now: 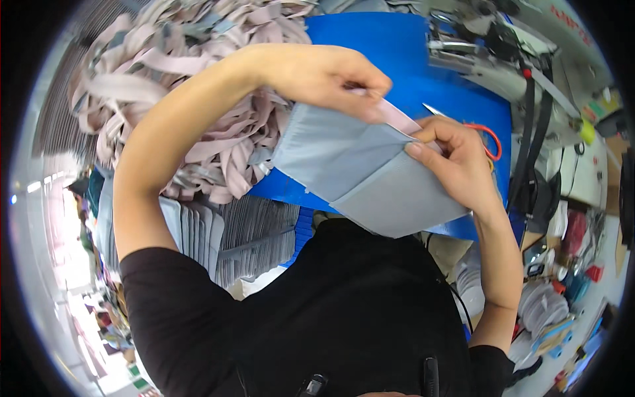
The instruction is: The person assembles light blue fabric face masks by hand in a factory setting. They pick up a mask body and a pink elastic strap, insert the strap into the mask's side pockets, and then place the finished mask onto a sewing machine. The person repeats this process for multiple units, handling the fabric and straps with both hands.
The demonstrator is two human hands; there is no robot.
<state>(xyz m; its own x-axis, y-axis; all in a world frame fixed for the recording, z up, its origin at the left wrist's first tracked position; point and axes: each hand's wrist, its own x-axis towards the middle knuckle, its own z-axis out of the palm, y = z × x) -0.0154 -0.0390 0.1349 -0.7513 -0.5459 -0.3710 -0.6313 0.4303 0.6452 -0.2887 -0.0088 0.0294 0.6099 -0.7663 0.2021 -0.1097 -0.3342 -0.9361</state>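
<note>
Lining up a pink strip (399,118) with the upper edge of a grey cloth (350,157) seems to be the step in hand. The left hand's (331,78) curled fingers, slightly blurred, are pinching the strip; the right hand's (456,159) thumb and forefinger are pinching the cloth's edge. The cloth is spreading from the fingertips toward the body. The next move is probably calling for an even edge. Beyond the fingers, bare blue table (374,46) is offering room; scissors (497,138) are lying just beside the right knuckles, and a heap of strips (173,61) is crowding the left side.
</note>
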